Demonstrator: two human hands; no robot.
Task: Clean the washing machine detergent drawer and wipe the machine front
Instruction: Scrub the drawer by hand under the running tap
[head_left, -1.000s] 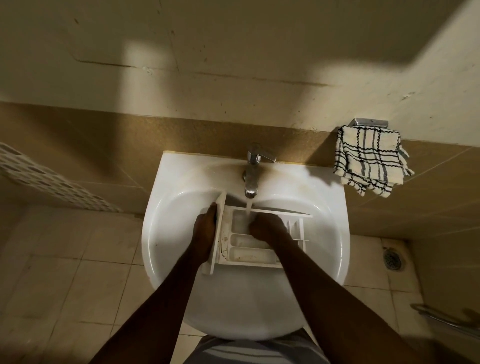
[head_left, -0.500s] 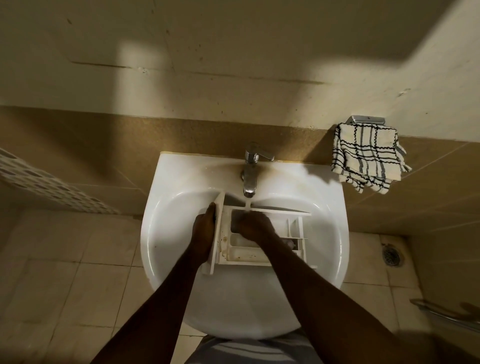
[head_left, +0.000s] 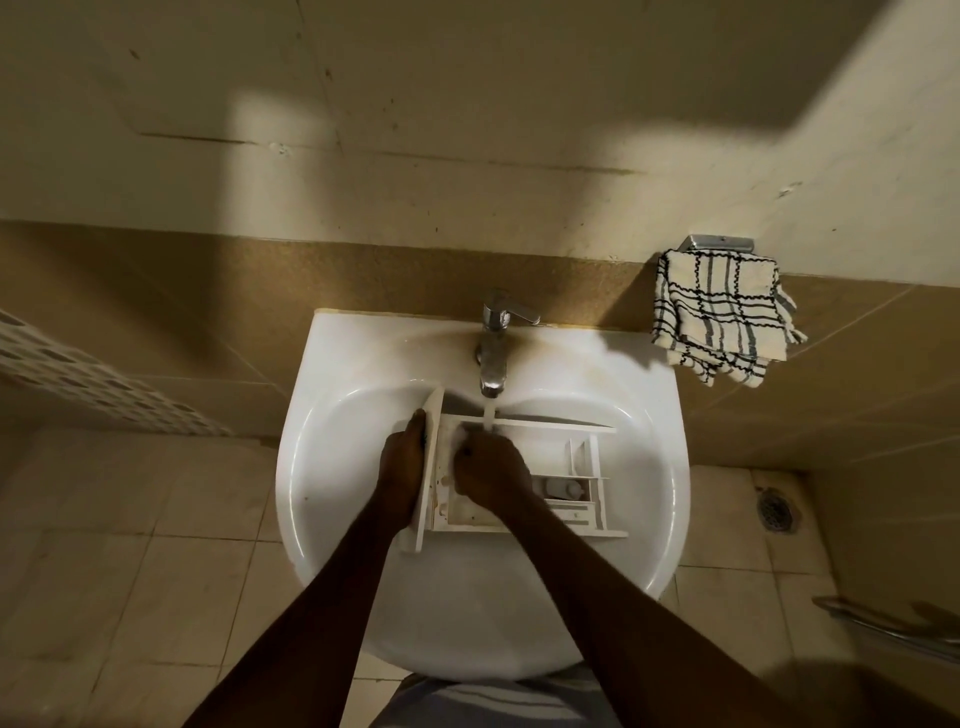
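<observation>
The white detergent drawer (head_left: 582, 457) lies across the bowl of the white sink (head_left: 363, 364), its front panel at the left. My left hand (head_left: 402, 470) grips that front panel from the outside. My right hand (head_left: 491, 475) is inside the drawer's left compartments, fingers bent down onto the plastic; whether it holds anything is hidden. Water runs from the chrome tap (head_left: 493, 358) into the drawer just beyond my right hand. The drawer's floor under my right hand is hidden.
A black-and-white checked cloth (head_left: 724, 319) hangs from a metal holder on the wall right of the sink. A floor drain (head_left: 776, 509) sits at the right, a chrome rail (head_left: 883, 626) at the lower right, and a perforated white panel (head_left: 78, 379) at the left.
My right hand has slid leftward inside the drawer, toward the front panel. My left hand and the drawer have stayed in place. Water keeps running.
</observation>
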